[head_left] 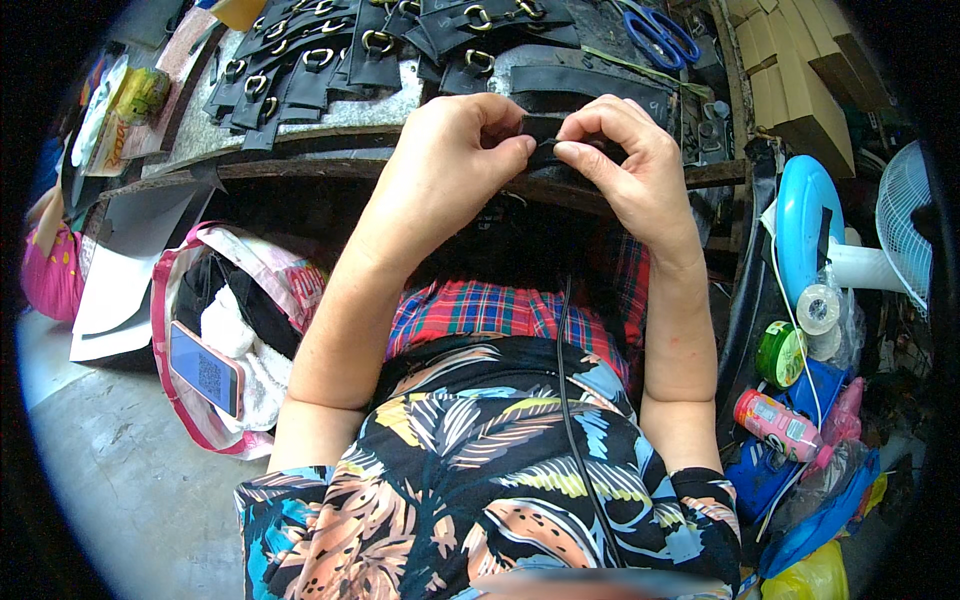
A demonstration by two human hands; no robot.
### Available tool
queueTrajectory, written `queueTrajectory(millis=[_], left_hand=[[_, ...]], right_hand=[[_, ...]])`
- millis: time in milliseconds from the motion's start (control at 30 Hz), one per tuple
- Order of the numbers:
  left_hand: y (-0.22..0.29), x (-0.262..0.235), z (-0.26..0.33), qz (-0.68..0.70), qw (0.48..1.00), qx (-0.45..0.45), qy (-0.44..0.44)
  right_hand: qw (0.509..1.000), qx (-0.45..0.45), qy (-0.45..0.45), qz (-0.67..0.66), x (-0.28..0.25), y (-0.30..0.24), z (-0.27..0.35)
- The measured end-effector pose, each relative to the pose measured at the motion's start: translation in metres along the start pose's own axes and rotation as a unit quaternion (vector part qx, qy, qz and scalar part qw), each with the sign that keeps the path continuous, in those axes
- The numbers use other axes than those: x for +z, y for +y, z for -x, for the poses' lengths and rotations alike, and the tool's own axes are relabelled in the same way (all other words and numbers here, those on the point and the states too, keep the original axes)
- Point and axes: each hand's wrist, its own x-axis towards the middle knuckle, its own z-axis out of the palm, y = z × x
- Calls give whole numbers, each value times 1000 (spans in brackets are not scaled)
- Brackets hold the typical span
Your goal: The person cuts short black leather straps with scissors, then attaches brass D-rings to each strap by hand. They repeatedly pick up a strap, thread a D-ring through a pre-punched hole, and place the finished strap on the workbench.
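Just above the near edge of the workbench, my left hand and my right hand meet over a small black piece that looks like leather. Thumb and forefinger of each hand pinch one side of it. Part of the piece is hidden behind my fingers. Beyond my left hand lie several black straps with metal rings, spread and overlapping on the bench. A wide black strip rests flat just past my right hand.
Blue-handled scissors lie at the bench's far right. A bag holding a phone and white cloth stands on the left. On the right are a white-and-blue fan, a pink bottle, a green round tin and cardboard boxes.
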Motion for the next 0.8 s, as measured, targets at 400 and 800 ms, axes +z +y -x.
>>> queueTrajectory(millis=[400, 800], left_hand=[[2, 4, -6, 304, 946, -82, -78], [-5, 3, -6, 329, 937, -72, -98]], right_hand=[[997, 4, 2, -82, -4, 2, 1], [996, 15, 2, -87, -3, 1, 0]])
